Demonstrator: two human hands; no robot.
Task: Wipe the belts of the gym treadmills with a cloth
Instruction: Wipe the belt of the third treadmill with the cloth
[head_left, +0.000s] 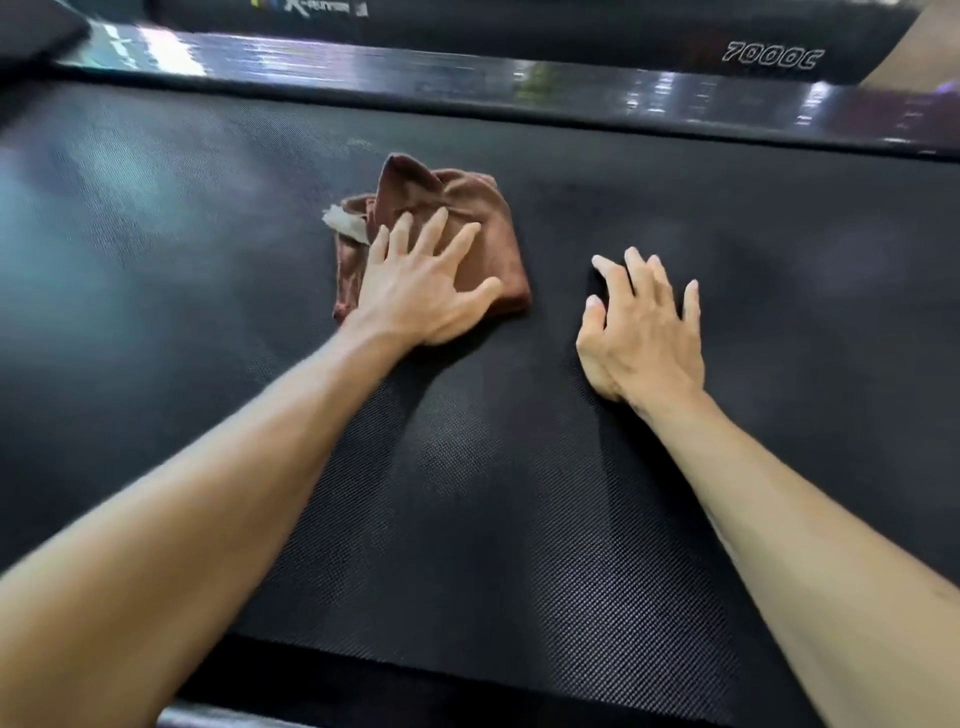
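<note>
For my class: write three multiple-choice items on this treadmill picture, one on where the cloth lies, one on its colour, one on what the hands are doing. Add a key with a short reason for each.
1. Where does the cloth lie?
A. on the treadmill belt
B. on the glossy side rail
C. on the floor

2. What colour is the cloth?
A. blue
B. brown
C. yellow

3. What is the left hand doing?
A. hanging free above the belt
B. gripping the rail
C. pressing flat on the cloth with straight, spread fingers

Key:
1 A, the cloth rests on the textured black belt, short of the rail.
2 B, it is brown, with a pale tag at one edge.
3 C, its fingers lie spread on the cloth; the right hand rests on bare belt beside it.
</note>
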